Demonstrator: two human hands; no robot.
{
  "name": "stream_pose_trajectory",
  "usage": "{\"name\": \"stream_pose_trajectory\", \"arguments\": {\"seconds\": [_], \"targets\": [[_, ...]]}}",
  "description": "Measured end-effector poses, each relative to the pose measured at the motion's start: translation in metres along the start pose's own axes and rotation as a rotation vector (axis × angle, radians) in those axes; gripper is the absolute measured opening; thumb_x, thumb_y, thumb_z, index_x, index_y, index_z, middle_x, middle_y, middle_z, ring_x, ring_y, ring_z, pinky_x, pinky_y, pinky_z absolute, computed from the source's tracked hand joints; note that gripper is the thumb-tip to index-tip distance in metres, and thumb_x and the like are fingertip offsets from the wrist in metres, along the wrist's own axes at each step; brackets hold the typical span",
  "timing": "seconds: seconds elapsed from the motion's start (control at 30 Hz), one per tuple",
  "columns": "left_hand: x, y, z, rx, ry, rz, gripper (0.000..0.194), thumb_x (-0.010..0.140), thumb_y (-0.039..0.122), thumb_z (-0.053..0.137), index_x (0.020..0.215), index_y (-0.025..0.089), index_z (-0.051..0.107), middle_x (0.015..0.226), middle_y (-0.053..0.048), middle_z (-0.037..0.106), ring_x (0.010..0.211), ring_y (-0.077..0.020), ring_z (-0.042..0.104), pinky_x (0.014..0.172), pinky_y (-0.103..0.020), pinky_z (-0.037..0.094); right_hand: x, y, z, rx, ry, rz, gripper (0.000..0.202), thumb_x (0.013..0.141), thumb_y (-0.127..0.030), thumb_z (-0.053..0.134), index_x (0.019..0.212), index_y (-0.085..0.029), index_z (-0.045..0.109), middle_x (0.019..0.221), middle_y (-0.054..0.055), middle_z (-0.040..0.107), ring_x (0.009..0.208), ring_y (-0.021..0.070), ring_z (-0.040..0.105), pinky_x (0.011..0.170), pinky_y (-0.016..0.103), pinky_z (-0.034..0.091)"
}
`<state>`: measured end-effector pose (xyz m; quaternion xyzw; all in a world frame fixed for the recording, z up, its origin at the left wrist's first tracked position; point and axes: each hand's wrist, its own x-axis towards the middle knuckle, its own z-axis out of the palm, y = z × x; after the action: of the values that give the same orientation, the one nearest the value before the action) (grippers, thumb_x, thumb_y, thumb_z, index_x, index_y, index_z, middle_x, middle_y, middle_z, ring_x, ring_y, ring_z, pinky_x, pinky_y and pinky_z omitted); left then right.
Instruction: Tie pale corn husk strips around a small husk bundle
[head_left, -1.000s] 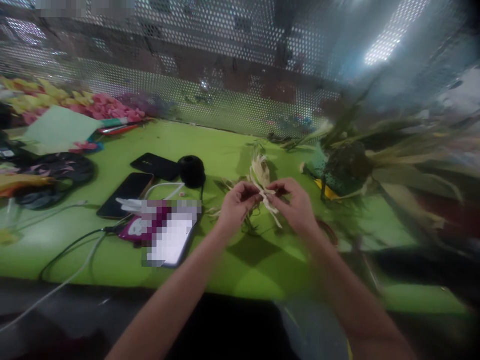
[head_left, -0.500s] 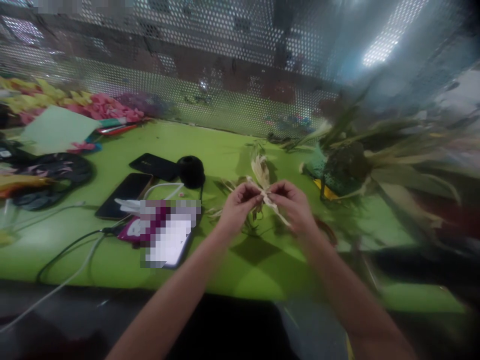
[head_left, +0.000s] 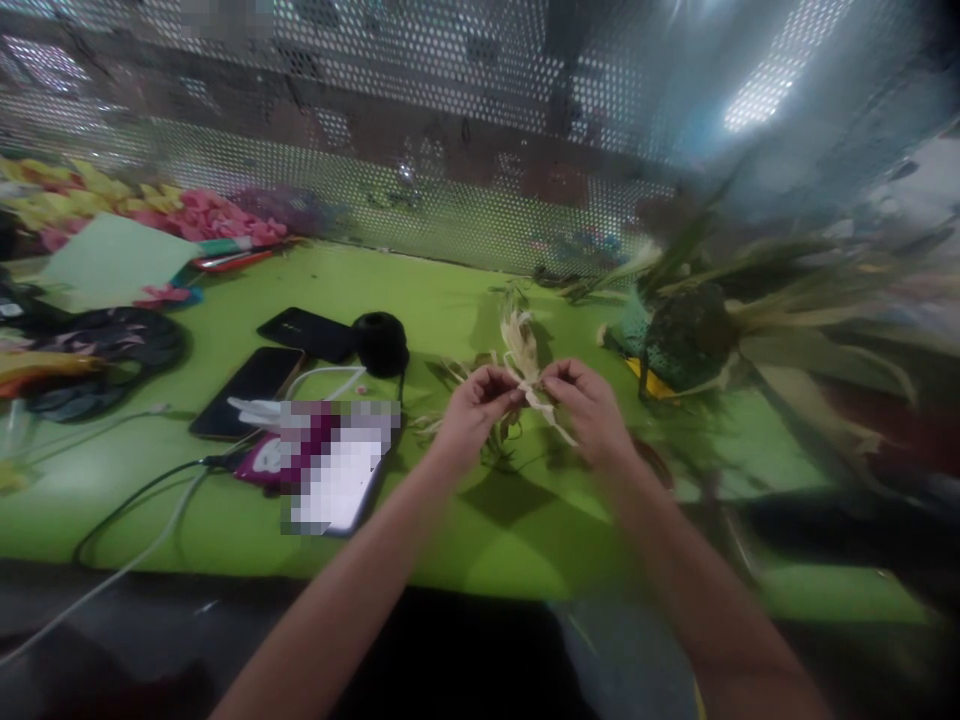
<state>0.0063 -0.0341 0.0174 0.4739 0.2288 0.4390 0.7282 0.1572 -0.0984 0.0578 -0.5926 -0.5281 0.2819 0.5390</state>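
Pale dry corn husks (head_left: 519,340), gathered and knotted at the middle, are held up just above the green table. My left hand (head_left: 480,410) pinches the bunch at its left side, thumb and fingers pressed together beside the knot. On the other side, my right hand (head_left: 592,405) has thumb and forefinger closed at the knot's right edge, on what looks like a husk strip. A twisted strip end trails down below the right fingers. More loose husk pieces (head_left: 504,440) show below and left of the left hand, partly hidden by it.
Two dark phones (head_left: 247,392), a lit phone (head_left: 345,480), a black spool (head_left: 380,343) and cables lie to the left. A green mesh bundle (head_left: 686,335) with long leaves stands right. Behind rises a perforated metal panel (head_left: 420,190); pink and yellow flowers (head_left: 217,215) sit far left.
My right fingertips have shifted slightly right, away from the knot, showing more of it. My left hand and the husk bunch have hardly moved.
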Motion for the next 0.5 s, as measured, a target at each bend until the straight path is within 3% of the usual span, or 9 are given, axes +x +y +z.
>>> {"name": "stream_pose_trajectory", "arguments": {"seconds": [0.07, 0.13, 0.23, 0.3, 0.4, 0.5], "targets": [[0.001, -0.001, -0.003, 0.007, -0.002, -0.006, 0.019, 0.075, 0.024, 0.078, 0.087, 0.018, 0.064, 0.082, 0.001, 0.065, 0.072, -0.0075, 0.059, 0.068, -0.021, 0.048, 0.0, -0.002, -0.001, 0.002, -0.022, -0.02, 0.009, 0.085, -0.029, 0.061, 0.089, -0.021, 0.062, 0.082, 0.0, 0.063, 0.072, 0.0144, 0.056, 0.066, 0.028, 0.045], [0.001, -0.001, -0.005, 0.043, -0.012, -0.022, 0.021, 0.074, 0.024, 0.079, 0.088, 0.018, 0.065, 0.083, 0.001, 0.066, 0.073, -0.0075, 0.06, 0.068, -0.021, 0.047, -0.001, -0.006, -0.004, -0.15, -0.034, -0.105, 0.012, 0.084, -0.028, 0.067, 0.093, -0.021, 0.066, 0.088, 0.002, 0.065, 0.074, 0.0154, 0.056, 0.066, 0.029, 0.045], [0.001, -0.001, -0.005, 0.109, -0.019, -0.028, 0.023, 0.073, 0.026, 0.08, 0.089, 0.017, 0.065, 0.082, 0.001, 0.066, 0.072, -0.0077, 0.059, 0.066, -0.02, 0.046, -0.002, -0.008, -0.006, -0.359, -0.034, -0.235, 0.006, 0.083, -0.027, 0.07, 0.086, -0.022, 0.069, 0.086, 0.004, 0.066, 0.079, 0.0182, 0.058, 0.068, 0.031, 0.045], [0.001, 0.0, -0.004, 0.107, -0.027, -0.027, 0.022, 0.074, 0.025, 0.079, 0.088, 0.017, 0.065, 0.081, 0.0, 0.066, 0.071, -0.0079, 0.059, 0.065, -0.021, 0.046, -0.002, -0.006, -0.006, -0.368, 0.007, -0.24, 0.008, 0.085, -0.028, 0.068, 0.081, -0.021, 0.068, 0.084, 0.004, 0.065, 0.082, 0.019, 0.058, 0.071, 0.032, 0.046], [0.0, 0.0, -0.002, 0.046, -0.023, -0.027, 0.018, 0.075, 0.024, 0.078, 0.087, 0.018, 0.065, 0.082, 0.001, 0.066, 0.073, -0.0082, 0.06, 0.067, -0.021, 0.048, -0.002, -0.002, -0.001, -0.126, 0.06, -0.101, 0.008, 0.086, -0.03, 0.066, 0.084, -0.022, 0.064, 0.085, 0.003, 0.063, 0.08, 0.0176, 0.058, 0.072, 0.031, 0.047], [0.0, -0.001, -0.002, -0.016, 0.005, -0.027, 0.016, 0.074, 0.021, 0.078, 0.085, 0.018, 0.066, 0.081, 0.001, 0.065, 0.073, -0.0078, 0.059, 0.067, -0.02, 0.048, 0.0, -0.001, 0.004, 0.276, -0.021, 0.069, 0.012, 0.084, -0.033, 0.067, 0.083, -0.023, 0.061, 0.085, 0.001, 0.062, 0.075, 0.0157, 0.057, 0.071, 0.03, 0.048]]}}
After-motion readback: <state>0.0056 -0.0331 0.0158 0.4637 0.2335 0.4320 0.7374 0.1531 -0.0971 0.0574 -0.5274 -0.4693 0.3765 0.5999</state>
